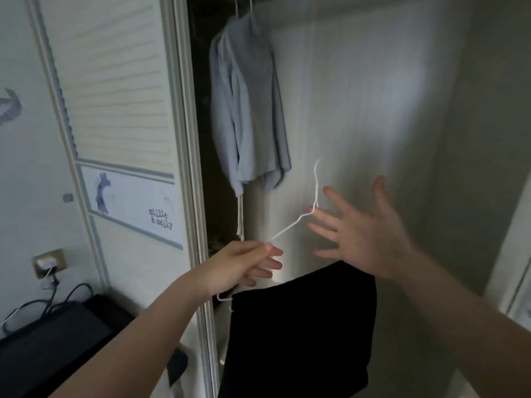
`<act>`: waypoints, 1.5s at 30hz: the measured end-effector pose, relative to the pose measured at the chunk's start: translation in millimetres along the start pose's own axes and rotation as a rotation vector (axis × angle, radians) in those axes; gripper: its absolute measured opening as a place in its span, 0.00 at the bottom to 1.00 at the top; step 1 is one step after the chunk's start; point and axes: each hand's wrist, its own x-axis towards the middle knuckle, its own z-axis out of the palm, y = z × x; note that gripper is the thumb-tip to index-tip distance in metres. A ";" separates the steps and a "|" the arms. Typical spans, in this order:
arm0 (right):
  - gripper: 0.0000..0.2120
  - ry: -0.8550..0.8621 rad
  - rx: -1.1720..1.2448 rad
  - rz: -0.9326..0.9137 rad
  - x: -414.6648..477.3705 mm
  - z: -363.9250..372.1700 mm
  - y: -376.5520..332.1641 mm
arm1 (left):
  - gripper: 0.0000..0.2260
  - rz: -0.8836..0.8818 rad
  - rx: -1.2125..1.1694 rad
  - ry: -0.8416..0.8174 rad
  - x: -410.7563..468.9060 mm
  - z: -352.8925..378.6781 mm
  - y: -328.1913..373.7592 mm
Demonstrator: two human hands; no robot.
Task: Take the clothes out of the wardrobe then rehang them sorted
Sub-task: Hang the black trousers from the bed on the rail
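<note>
- White wire hanger [290, 225] pinched on its left sloping arm between thumb and fingers of left hand [244, 265].
- Right hand [365, 234] held flat, fingers straight and spread, gripping nothing; index fingertip at the hanger's neck, contact not determinable.
- Hands close together, left lower than right, hanger spanning the gap between them.
- Hanger tilted, hook pointing up, hook end free in front of the pale back panel.
- Black garment [301, 326] draped over the hanger's lower bar, hanging below both hands in front of the wardrobe [359, 96] opening; upper right corner hidden behind the right wrist.
- Pale grey garment [247, 110] hung from the top of the wardrobe, up and left of the hands; light cord [240, 216] dangling below its hem.
- Louvred wardrobe door [115, 96] standing left of the opening, with a sticker [161, 218] reading "millie & sally" on its lower panel.
- Wall socket [50, 262] with plug and dark cables [57, 300] at lower left, above a black object [43, 340], type not identifiable.
</note>
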 end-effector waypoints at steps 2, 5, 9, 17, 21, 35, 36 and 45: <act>0.48 0.009 0.001 -0.040 20.0 0.3 -16.3 | 0.14 0.055 0.014 0.001 21.1 -21.8 13.2; 0.49 0.068 -0.012 -0.112 51.2 3.0 -47.6 | 0.13 0.129 0.049 0.014 51.1 -57.2 38.1; 0.50 0.097 -0.069 -0.208 91.6 15.2 -94.5 | 0.12 0.228 0.092 0.049 89.4 -102.7 75.3; 0.49 0.095 -0.148 -0.320 163.5 39.2 -189.3 | 0.11 0.468 0.112 0.146 149.2 -152.9 148.9; 0.49 0.083 -0.216 -0.379 196.0 43.9 -240.2 | 0.12 0.534 0.237 0.225 173.4 -173.0 192.0; 0.53 -0.132 -0.332 -0.506 318.6 56.2 -392.7 | 0.11 0.621 0.618 0.654 247.8 -217.4 324.7; 0.53 -0.137 -0.329 -0.517 324.7 58.4 -400.5 | 0.11 0.622 0.645 0.685 252.1 -220.8 333.4; 0.55 -0.100 -0.307 -0.521 372.8 51.1 -433.8 | 0.12 0.534 0.945 0.889 296.5 -241.4 369.3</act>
